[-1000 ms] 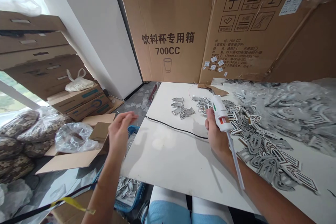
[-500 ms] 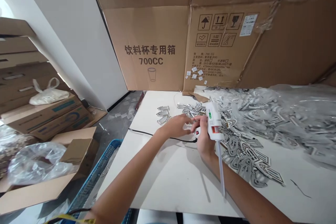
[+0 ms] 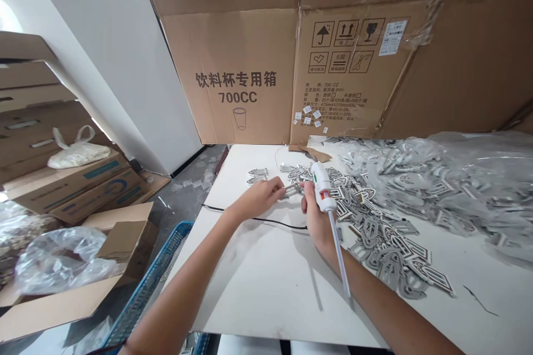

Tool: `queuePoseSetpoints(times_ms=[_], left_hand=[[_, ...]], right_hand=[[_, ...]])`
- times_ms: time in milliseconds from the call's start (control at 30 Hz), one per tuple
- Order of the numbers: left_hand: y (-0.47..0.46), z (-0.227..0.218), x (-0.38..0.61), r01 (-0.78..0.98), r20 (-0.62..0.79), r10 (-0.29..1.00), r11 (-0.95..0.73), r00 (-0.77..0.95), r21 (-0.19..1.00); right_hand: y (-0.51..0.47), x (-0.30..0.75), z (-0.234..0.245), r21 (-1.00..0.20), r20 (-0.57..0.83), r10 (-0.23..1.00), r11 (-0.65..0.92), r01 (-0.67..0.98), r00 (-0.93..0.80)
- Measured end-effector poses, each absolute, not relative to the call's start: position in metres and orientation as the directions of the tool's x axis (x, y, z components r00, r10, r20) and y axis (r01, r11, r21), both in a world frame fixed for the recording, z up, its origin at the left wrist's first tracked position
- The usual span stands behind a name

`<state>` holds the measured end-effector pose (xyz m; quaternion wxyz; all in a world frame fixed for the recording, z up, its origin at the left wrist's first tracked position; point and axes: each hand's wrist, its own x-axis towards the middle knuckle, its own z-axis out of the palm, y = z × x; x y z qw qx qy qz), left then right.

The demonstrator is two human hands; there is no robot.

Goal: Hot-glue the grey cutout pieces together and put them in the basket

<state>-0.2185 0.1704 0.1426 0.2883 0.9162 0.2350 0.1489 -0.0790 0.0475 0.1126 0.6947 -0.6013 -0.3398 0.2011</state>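
My right hand (image 3: 315,216) grips a white glue gun (image 3: 322,193) with a long glue stick (image 3: 339,258) trailing back over my forearm. My left hand (image 3: 260,198) reaches across the white table (image 3: 266,288) and pinches a grey-and-white arrow-shaped patch (image 3: 292,191) right beside the gun's tip. A few similar patches (image 3: 257,175) lie just beyond my left hand. A broad heap of the same patches (image 3: 387,233) spreads to the right of the gun.
A black cord (image 3: 258,219) crosses the table under my left arm. Large cardboard boxes (image 3: 250,66) wall the table's far edge. Clear plastic bags of patches (image 3: 466,177) fill the right. A blue basket (image 3: 145,288) and open cartons (image 3: 83,266) sit on the floor at left.
My left hand swung from the basket side over to the table and took hold of a patch. The glue gun tilted toward it, and the view shifted right.
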Motion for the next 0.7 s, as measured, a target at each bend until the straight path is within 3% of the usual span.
queuePoseSetpoints(times_ms=[133, 300, 400, 533, 700], left_hand=[[0.170, 0.145, -0.244, 0.175, 0.159, 0.516, -0.540, 0.841, 0.823], [0.163, 0.137, -0.248, 0.190, 0.144, 0.568, -0.487, 0.810, 0.853], [0.166, 0.138, -0.254, 0.271, 0.109, 0.576, -0.534, 0.811, 0.801], [0.187, 0.143, -0.283, 0.553, 0.059, 0.707, -0.600, 0.705, 0.578], [0.207, 0.141, -0.319, 0.735, -0.195, 0.756, -0.486, 0.625, 0.472]], right_hand=[[0.045, -0.084, 0.113, -0.969, 0.246, 0.722, 0.165, 0.185, 0.647], [0.046, -0.088, 0.100, -0.979, 0.203, 0.810, 0.149, 0.141, 0.550], [0.049, -0.087, 0.093, -0.982, 0.190, 0.829, 0.158, 0.105, 0.526], [0.045, -0.088, 0.102, -0.977, 0.210, 0.804, 0.156, 0.144, 0.557], [0.038, -0.091, 0.115, -0.977, 0.203, 0.823, 0.138, 0.161, 0.531]])
